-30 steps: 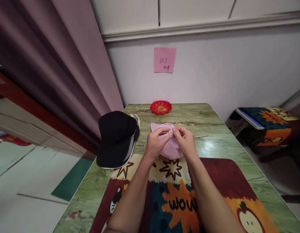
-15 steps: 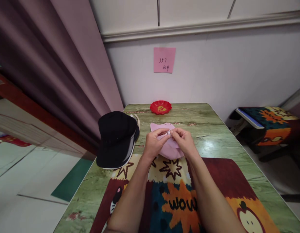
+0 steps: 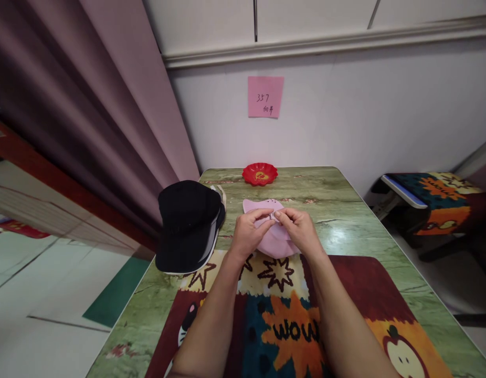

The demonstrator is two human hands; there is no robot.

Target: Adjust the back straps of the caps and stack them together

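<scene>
A pink cap [image 3: 276,245] lies in front of me, partly hidden under my hands, with a few small dark dots near its far edge. Just above it, both hands meet at a small silver metal piece [image 3: 272,216], too small to make out fully. My left hand [image 3: 249,231] pinches this piece from the left between thumb and fingers. From the right, my right hand [image 3: 300,228] is closed on it with thumb and forefinger. To the left of my hands rests a black cap [image 3: 188,226] with a grey and white brim edge.
A red scalloped dish [image 3: 260,174] stands at the table's far edge. Under my forearms is a colourful mat [image 3: 357,283] on the green marbled table [image 3: 333,194]. A pink note [image 3: 265,97] is on the wall. A purple curtain [image 3: 148,94] hangs at left; another mat-covered surface [image 3: 443,205] is at right.
Both hands stay at the same spot, and the silver piece between the fingertips has turned slightly. The caps and dish have not moved.
</scene>
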